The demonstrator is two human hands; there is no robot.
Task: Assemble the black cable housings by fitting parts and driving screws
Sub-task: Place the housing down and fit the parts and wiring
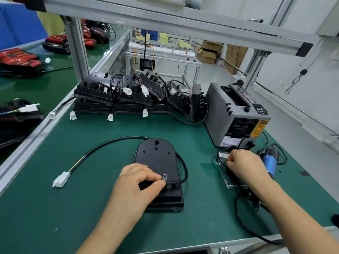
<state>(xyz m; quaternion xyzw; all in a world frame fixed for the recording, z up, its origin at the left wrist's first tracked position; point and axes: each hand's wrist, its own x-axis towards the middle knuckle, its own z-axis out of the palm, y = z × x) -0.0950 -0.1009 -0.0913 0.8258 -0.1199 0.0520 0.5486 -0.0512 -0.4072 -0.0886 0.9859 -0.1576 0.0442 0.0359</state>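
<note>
Low at the frame's centre, on the green mat (91,208), lies the black housing (156,158). Your left hand (134,187) pinches its cable (184,167), thumb against forefinger, beside a metal clamp (164,177); loosen, and the springy cable may drag the clamp off its hole. The housing is matte plastic, rounded at its far end. Your right hand (242,164) curls its fingers into a clear bag (222,156); whether they hold anything, I cannot tell.

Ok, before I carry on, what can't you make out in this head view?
- Head view: whatever the right hand picks at the clear bag is hidden under its curled fingers.
- The blue screwdriver tip is behind the right forearm.
- The left hand, pinching the black cable, covers the housing beneath it.
- Bag label print: too small to read.
</note>
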